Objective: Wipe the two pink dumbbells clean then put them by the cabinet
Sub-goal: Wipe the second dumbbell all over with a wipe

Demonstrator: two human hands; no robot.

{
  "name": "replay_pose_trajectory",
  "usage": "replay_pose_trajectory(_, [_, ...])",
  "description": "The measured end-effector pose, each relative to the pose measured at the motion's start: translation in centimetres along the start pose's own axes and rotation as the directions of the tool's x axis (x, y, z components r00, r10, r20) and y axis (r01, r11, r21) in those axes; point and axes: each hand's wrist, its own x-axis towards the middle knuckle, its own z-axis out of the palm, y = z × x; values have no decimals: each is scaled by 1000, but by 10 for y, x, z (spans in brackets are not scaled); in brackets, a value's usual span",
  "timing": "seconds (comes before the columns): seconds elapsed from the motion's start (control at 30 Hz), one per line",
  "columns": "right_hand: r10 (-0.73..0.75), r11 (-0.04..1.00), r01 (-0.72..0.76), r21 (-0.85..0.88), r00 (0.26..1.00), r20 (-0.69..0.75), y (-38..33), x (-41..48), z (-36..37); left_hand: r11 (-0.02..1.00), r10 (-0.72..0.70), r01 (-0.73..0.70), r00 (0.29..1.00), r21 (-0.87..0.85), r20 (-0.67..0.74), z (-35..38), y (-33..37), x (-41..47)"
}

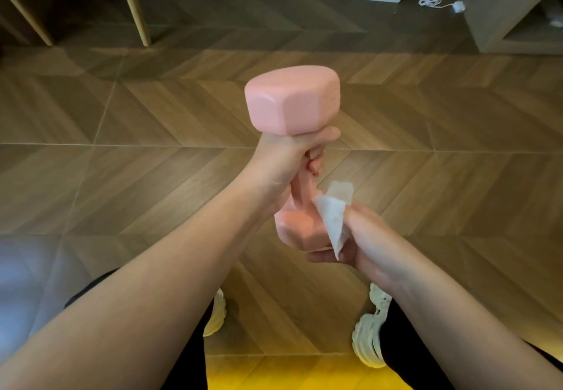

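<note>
A: Obs. 1: where's the pink dumbbell (292, 100)?
B: Frame ctr, off the floor (122, 115), held near upright. One hex head toward 12 o'clock, the other toward 6. Only one in view; 2nd not seen.

A: Grip status?
B: Left hand (286, 158) is wrapped tight round the handle, just under the upper head. Right hand (365, 237) pinches a white wipe (333, 216) vs. the lower head, on its 3 o'clock side, fingers cupped beneath.

A: Handling est.?
B: Judgement only: solid, rigid, dense for its size. Wt sits in the two heads, so it'd swing if held by one end. Coating is smooth & glossy (highlight on upper head), prob. a vinyl dip, slippery once damp. Handle = narrow waist, best hold pt; heads look too wide & slick for one hand. Not fragile, but a drop would likely mark the floor.

A: Wipe?
B: Thin, limp, crumpled to a point. Semi-translucent near the top, maybe damp; can't confirm.

A: Surroundings?
B: Wood-look chevron floor, low sheen. Pale wood unit (499, 9) at 1–2 o'clock, poss. the cabinet. White cable (429, 2) at 1 o'clock, beside it. Wooden legs (134, 3) at 10–11. White shoes (370, 338) at 5–6.
</note>
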Motion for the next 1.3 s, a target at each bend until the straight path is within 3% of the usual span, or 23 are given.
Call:
replay_pose_trajectory(0.13, [-42, 999, 41, -14, 997, -62, -4, 1, -1, 1000, 17, -17, 998, 3, 66, 0, -3, -1])
replay_pose_trajectory(0.33, [-10, 1000, 12, -21, 996, 88, -10, -6, -7, 999, 3, -8, 996, 53, 92, -1, -1, 0])
replay_pose_trajectory(0.47, [-50, 996, 50, -71, 999, 3, -8, -2, -3, 997, 8, -19, 992, 81, 130, 2, -5, -4])
replay_pose_trajectory(0.67, [-82, 992, 89, -90, 994, 77, -8, -3, -7, 995, -2, -12, 990, 98, 144, 2, -3, -4])
replay_pose_trajectory(0.77, [-51, 992, 54, -113, 998, 26, -10, -2, -7, 998, 7, -16, 990, 62, 138, 2, -4, -6])
replay_pose_trajectory(0.87, [44, 993, -35, -114, 996, 77, -17, -4, -7, 998, 18, -26, 989, 49, 144, 5, -7, -6])
replay_pose_trajectory(0.93, [50, 997, -44, -66, 995, 85, -21, -7, -4, 999, 31, -34, 996, 36, 88, 6, -6, -5])
replay_pose_trajectory(1.13, [-37, 999, 38, 20, 999, -16, -14, -9, 9, 993, 86, -57, 954, 108, -288, 3, -7, 1])
replay_pose_trajectory(1.3, [-71, 997, 71, -19, 997, -41, -14, -4, 10, 997, 75, -66, 954, 40, -289, 2, -6, 2])
